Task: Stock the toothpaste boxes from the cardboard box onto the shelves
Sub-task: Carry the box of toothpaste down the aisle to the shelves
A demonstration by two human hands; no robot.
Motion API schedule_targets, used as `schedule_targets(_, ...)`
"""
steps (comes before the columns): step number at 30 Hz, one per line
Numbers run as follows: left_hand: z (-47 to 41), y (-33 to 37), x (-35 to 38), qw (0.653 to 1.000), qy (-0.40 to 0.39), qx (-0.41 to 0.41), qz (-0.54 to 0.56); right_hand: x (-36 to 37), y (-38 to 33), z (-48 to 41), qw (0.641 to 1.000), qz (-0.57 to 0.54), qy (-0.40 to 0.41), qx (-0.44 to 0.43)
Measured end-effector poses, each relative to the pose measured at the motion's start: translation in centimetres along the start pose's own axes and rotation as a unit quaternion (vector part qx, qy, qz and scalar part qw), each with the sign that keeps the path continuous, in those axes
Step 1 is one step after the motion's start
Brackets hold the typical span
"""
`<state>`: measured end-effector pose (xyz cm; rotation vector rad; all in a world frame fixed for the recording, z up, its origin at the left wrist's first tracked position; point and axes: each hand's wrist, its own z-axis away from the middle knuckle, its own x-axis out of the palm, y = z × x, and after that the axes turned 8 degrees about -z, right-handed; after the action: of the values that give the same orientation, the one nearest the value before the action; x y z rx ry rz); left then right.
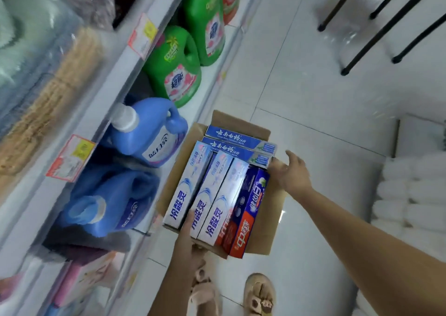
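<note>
At the brown cardboard box's (270, 209) near edge, left hand (189, 243) thumbs the white toothpaste boxes (207, 195), grip unclear, while right hand (290, 173) is spread by the right edge.
</note>
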<state>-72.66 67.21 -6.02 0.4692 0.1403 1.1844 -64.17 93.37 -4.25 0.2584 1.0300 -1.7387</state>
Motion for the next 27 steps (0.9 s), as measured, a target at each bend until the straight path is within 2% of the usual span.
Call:
schedule_targets(3,-1.8,2.4,3.2,0.999,-0.025,-0.012,-0.021,-0.3,1.6,0.5,0.988,-0.097,0.036,0.116)
schedule_targets(5,-3.1,4.2,5.1,0.999,-0.034,-0.014,-0.032,0.1,2.2,0.7,0.971,-0.165,0.008,0.175)
schedule_targets(7,-4.3,6.6,7.5,0.997,-0.053,-0.023,-0.044,0.3,2.2,0.2,0.959,-0.205,-0.015,0.196)
schedule_targets(12,-8.5,11.9,13.6,0.996,-0.072,-0.03,-0.035,0.0,1.0,-3.9,0.927,-0.331,-0.035,0.17)
schedule_targets(15,-10.9,14.8,18.5,0.996,-0.082,-0.009,-0.029,-2.4,0.2,-8.8,0.923,-0.345,-0.031,0.168)
schedule_targets(20,-14.6,19.1,28.1,0.997,-0.078,0.026,-0.004,-9.6,-2.4,-17.9,0.914,-0.374,-0.055,0.146)
schedule_targets(27,-19.0,25.7,41.2,0.997,-0.063,0.024,0.039,-22.0,-7.3,-27.8,0.894,-0.421,-0.125,0.086)
